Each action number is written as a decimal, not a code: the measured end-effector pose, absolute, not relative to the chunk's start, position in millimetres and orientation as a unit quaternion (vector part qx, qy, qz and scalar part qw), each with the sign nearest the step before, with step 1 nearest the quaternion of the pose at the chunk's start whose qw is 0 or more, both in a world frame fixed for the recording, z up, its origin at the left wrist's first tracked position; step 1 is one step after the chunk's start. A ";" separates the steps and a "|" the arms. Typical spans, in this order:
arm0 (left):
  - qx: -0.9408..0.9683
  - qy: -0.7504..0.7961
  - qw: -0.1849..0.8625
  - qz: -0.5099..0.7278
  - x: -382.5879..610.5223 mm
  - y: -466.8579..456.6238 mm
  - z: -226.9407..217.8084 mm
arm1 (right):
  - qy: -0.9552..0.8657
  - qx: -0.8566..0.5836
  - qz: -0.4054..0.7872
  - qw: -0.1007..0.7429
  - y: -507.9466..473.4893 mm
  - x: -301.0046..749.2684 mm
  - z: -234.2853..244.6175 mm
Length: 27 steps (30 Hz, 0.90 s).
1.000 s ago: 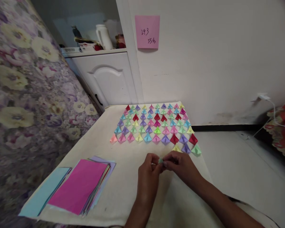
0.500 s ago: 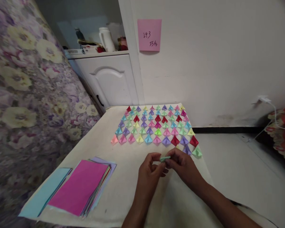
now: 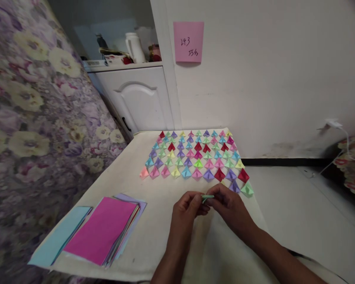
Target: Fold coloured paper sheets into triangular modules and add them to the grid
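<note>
A small piece of folded green paper (image 3: 207,196) is held above the table, pinched at both ends. My left hand (image 3: 189,207) grips its left end between thumb and fingers. At the right end, the fingers of my right hand (image 3: 225,201) close on it, and they cover part of the paper. Just beyond my hands, rows of small folded paper pieces (image 3: 197,173) in many colours stand on the table. The nearest to my right hand are a purple folded piece (image 3: 234,187) and a light green one (image 3: 247,189).
A stack of coloured paper topped by a magenta sheet (image 3: 102,228) lies at the left of the cloth-covered table (image 3: 154,236). Beside it are light blue sheets (image 3: 60,236). A floral curtain (image 3: 47,118) hangs on the left, and a wall (image 3: 254,79) stands behind.
My fingers have shifted on the green paper, which now appears flatter and nearly level. The whole scene has moved slightly to the right in view.
</note>
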<state>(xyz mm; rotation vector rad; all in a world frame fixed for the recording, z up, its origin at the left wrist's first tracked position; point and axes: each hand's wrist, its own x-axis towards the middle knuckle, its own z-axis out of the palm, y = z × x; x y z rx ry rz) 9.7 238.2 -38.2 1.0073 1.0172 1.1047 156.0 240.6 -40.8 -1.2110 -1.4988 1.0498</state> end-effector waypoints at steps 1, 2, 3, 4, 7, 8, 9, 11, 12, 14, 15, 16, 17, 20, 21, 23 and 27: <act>0.439 0.442 0.617 0.481 9.4 238.0 -38.3 | -0.614 -0.491 0.417 0.455 240.7 155.9 -40.9; 0.440 0.444 0.613 0.482 9.2 237.9 -38.6 | -0.621 -0.489 0.409 0.456 240.8 155.8 -41.2; 0.441 0.449 0.608 0.483 9.2 238.0 -38.9 | -0.629 -0.486 0.401 0.455 240.8 155.6 -41.6; 0.441 0.456 0.603 0.484 9.2 238.1 -39.4 | -0.637 -0.483 0.393 0.456 240.7 155.5 -42.1; 0.437 0.465 0.599 0.484 9.7 238.5 -40.3 | -0.652 -0.479 0.376 0.453 240.0 155.1 -43.3; 0.436 0.465 0.599 0.484 9.9 238.5 -40.4 | -0.656 -0.478 0.373 0.451 239.8 155.0 -43.6; 0.435 0.465 0.600 0.484 10.0 238.4 -40.4 | -0.659 -0.475 0.371 0.450 239.7 154.9 -43.8; 0.434 0.466 0.600 0.485 10.0 238.5 -40.8 | -0.666 -0.469 0.367 0.449 239.8 154.9 -44.5; 0.434 0.467 0.599 0.485 9.8 238.8 -41.2 | -0.669 -0.465 0.366 0.450 239.9 154.9 -44.8; 0.436 0.467 0.597 0.484 9.4 239.7 -42.7 | -0.674 -0.459 0.364 0.451 240.2 154.9 -45.5; 0.438 0.467 0.597 0.484 9.2 240.3 -43.5 | -0.674 -0.457 0.363 0.452 240.4 154.8 -45.7; 0.438 0.467 0.597 0.484 9.1 240.8 -44.3 | -0.672 -0.457 0.364 0.455 240.4 154.8 -45.8; 0.438 0.466 0.598 0.483 9.1 241.1 -44.8 | -0.669 -0.458 0.367 0.457 240.5 154.8 -45.7; 0.430 0.457 0.603 0.493 9.3 240.6 -43.8 | -0.637 -0.472 0.395 0.464 240.6 155.5 -44.4; 0.426 0.453 0.604 0.499 9.3 240.0 -42.7 | -0.618 -0.477 0.413 0.468 240.7 156.0 -43.6; 0.424 0.447 0.603 0.507 9.3 238.6 -40.3 | -0.572 -0.474 0.463 0.483 241.3 156.9 -42.1; 0.450 0.438 0.607 0.486 9.6 237.3 -37.6 | -0.501 -0.437 0.541 0.515 243.0 157.2 -39.5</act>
